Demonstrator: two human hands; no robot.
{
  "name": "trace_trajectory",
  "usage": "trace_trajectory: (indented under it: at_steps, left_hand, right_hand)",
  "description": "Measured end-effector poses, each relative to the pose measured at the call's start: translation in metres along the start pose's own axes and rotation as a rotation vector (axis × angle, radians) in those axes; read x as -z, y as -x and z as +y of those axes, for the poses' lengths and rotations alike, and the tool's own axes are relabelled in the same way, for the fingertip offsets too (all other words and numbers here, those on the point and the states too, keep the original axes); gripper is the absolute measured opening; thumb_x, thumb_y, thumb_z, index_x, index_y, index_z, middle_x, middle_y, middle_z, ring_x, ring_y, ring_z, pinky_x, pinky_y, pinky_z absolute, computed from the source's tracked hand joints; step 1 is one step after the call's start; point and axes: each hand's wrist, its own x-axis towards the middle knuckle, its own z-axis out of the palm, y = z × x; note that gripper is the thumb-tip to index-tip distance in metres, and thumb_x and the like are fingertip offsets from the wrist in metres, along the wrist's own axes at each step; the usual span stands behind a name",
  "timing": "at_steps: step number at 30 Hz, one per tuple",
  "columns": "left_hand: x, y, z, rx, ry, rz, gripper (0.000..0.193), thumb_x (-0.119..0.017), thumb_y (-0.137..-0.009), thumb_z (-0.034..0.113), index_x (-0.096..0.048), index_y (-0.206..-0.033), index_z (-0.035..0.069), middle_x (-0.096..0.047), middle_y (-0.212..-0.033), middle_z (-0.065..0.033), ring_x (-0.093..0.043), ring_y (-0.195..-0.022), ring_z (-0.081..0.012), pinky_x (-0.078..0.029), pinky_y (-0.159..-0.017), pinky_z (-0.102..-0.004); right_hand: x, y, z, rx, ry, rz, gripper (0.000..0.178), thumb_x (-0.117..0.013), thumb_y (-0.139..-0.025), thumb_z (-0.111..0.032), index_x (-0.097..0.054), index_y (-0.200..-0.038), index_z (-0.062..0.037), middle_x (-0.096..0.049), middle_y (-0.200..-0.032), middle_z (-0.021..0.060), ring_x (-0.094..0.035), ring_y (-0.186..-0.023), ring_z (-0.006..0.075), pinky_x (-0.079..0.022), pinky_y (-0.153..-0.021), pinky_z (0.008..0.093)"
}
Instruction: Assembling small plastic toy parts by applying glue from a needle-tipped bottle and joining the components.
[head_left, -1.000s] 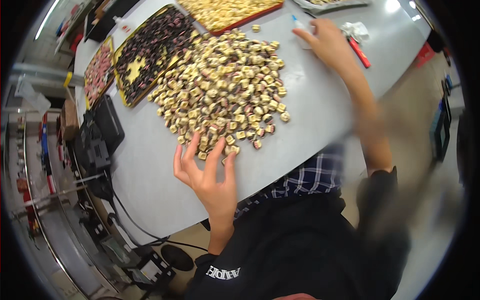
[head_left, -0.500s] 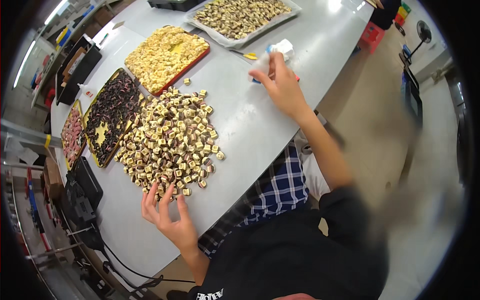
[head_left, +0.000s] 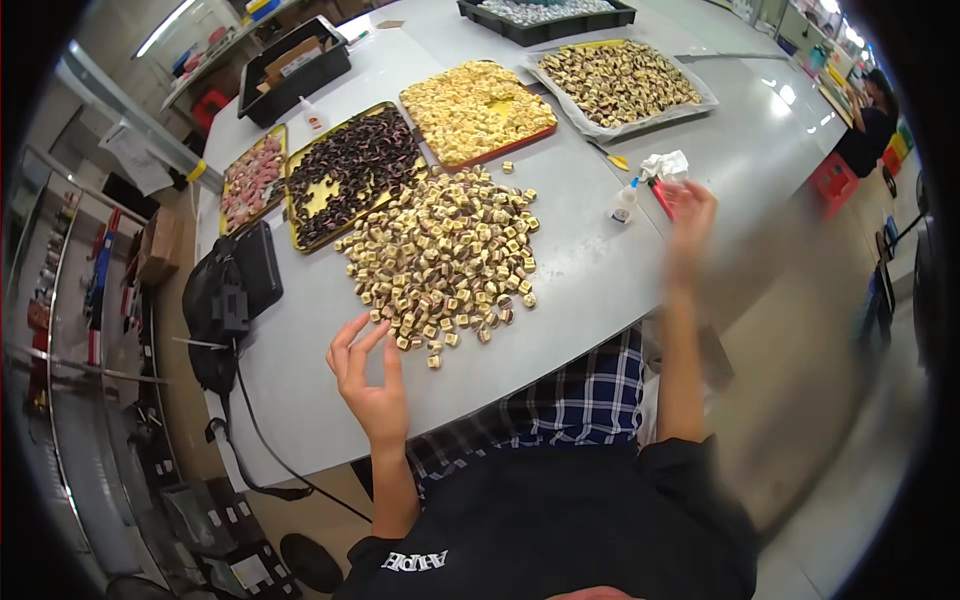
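Observation:
My left hand is open at the near edge of a large pile of small cream-and-brown cube-shaped pieces, thumb and fingers apart. Its fingertips reach the pile's lower left side. My right hand is smeared by motion over the right of the table, so its finger state is unclear. Close to its fingers lie a red object and a crumpled white tissue. A small clear bottle with a blue tip stands on the table to the left of that hand.
Behind the pile sit trays of pink pieces, dark pieces, cream pieces and brown-and-cream pieces. Black bins stand farther back. A black bag with a cable lies at the left edge. Another person sits far right.
The bottle that was at my right hand now stands apart from it on the table. My right hand has moved right, toward the red object. My left hand stays by the pile; the view has shifted.

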Motion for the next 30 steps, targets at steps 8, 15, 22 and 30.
trace_trajectory:
  at_steps: [8,15,22,30]
  left_hand:
    - [-0.003,0.004,-0.029,0.104,0.179,0.12,0.015,-0.055,-0.084,0.003,-0.062,-0.097,-0.001,-0.056,-0.105,-0.0105,-0.053,-0.098,-0.0194,-0.043,-0.084,-0.0299]
    - [-0.004,0.006,-0.022,0.05,0.205,0.169,0.016,-0.055,-0.084,0.002,-0.062,-0.098,0.0,-0.057,-0.101,-0.0099,-0.055,-0.094,-0.0184,-0.045,-0.083,-0.0293]
    - [-0.004,-0.01,-0.026,0.084,0.344,0.073,0.018,-0.056,-0.083,0.003,-0.06,-0.1,0.001,-0.055,-0.101,-0.0106,-0.055,-0.095,-0.0201,-0.046,-0.085,-0.0306]
    - [-0.035,-0.161,-0.084,-0.042,-0.251,-0.062,0.056,-0.06,-0.081,0.035,-0.044,-0.122,0.002,-0.038,-0.126,-0.0208,-0.036,-0.119,-0.0373,-0.032,-0.099,-0.041]
  right_hand:
    - [0.015,-0.01,0.01,-0.201,-0.119,0.227,0.022,-0.043,-0.095,-0.021,-0.046,-0.101,0.0,-0.06,-0.085,0.0092,-0.052,-0.072,0.0117,-0.043,-0.069,0.0243]
    - [0.02,-0.013,0.035,-0.202,-0.158,0.219,0.019,-0.044,-0.094,-0.017,-0.046,-0.101,0.0003,-0.06,-0.084,0.0086,-0.051,-0.07,0.0104,-0.042,-0.067,0.0228]
    - [0.023,-0.016,0.075,-0.255,-0.408,0.187,0.017,-0.045,-0.092,-0.012,-0.045,-0.103,0.0012,-0.06,-0.085,0.0081,-0.05,-0.07,0.0101,-0.042,-0.066,0.0222]
    - [0.022,-0.011,0.031,-0.337,-0.185,0.192,0.022,-0.046,-0.09,-0.012,-0.046,-0.108,0.0014,-0.059,-0.088,0.0068,-0.049,-0.075,0.0114,-0.041,-0.069,0.0244]
